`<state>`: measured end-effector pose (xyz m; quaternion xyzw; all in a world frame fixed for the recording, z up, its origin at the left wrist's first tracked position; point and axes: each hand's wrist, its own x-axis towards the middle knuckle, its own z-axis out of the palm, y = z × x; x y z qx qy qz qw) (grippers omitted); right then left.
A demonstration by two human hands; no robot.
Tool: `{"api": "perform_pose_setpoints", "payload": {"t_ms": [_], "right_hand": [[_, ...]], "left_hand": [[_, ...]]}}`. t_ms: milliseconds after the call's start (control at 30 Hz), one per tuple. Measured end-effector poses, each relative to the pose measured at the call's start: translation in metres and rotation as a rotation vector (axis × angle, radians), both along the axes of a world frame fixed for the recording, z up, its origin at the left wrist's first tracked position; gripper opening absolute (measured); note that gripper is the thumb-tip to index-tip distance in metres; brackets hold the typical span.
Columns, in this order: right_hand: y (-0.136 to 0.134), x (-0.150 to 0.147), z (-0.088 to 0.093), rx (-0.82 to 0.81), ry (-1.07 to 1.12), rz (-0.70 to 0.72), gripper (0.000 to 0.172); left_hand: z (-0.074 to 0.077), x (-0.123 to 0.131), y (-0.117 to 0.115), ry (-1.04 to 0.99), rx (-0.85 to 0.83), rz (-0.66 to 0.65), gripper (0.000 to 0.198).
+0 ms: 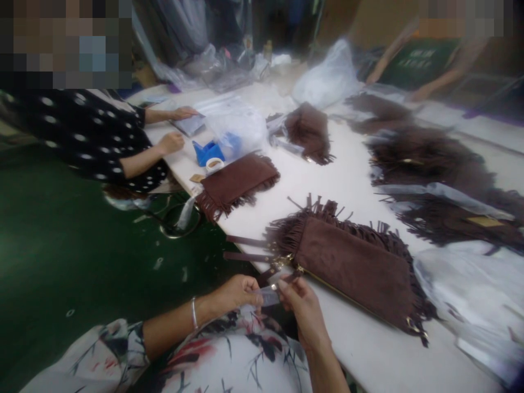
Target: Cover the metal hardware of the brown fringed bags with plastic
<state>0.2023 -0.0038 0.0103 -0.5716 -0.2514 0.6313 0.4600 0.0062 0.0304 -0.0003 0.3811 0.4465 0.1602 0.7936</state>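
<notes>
While the left hand (246, 293) pinches the plastic (269, 296) and the right hand (302, 305) the strap (293, 277), a hard tug could probably rip that film or drag the bag (354, 262), around 2 o'clock, off the table (356, 338).

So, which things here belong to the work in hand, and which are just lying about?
Likely in use:
clear plastic piece, in left fingers
brown strap, at right fingers
nearest fringed bag

Seemingly lying about:
blue dispenser
puffy plastic bag
</notes>
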Motion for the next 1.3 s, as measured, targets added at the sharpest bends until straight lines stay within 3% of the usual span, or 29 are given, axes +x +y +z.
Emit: {"api": "perform_pose_setpoints", "payload": {"t_ms": [400, 633, 800, 1000, 1100, 1300], "right_hand": [[0.000, 0.002, 0.001, -0.006, -0.049, 0.014, 0.043], [0.001, 0.006, 0.004, 0.005, -0.079, 0.025, 0.042], [-0.007, 0.013, 0.002, 0.053, -0.148, 0.061, 0.039], [-0.028, 0.012, 0.009, -0.031, -0.099, -0.034, 0.052], [-0.035, 0.008, 0.006, -0.069, -0.078, -0.116, 0.049], [-0.032, 0.010, -0.005, -0.053, -0.246, -0.091, 0.044]], "left_hand": [[-0.004, 0.002, -0.001, -0.054, 0.008, 0.040, 0.045], [-0.001, 0.018, -0.006, -0.031, -0.011, 0.131, 0.049], [-0.001, 0.032, -0.006, -0.048, 0.022, 0.123, 0.044], [0.009, 0.047, -0.001, 0.017, 0.084, 0.156, 0.040], [0.016, 0.052, -0.002, 0.075, 0.048, 0.154, 0.043], [0.018, 0.062, -0.009, 0.065, 0.069, 0.231, 0.050]]}}
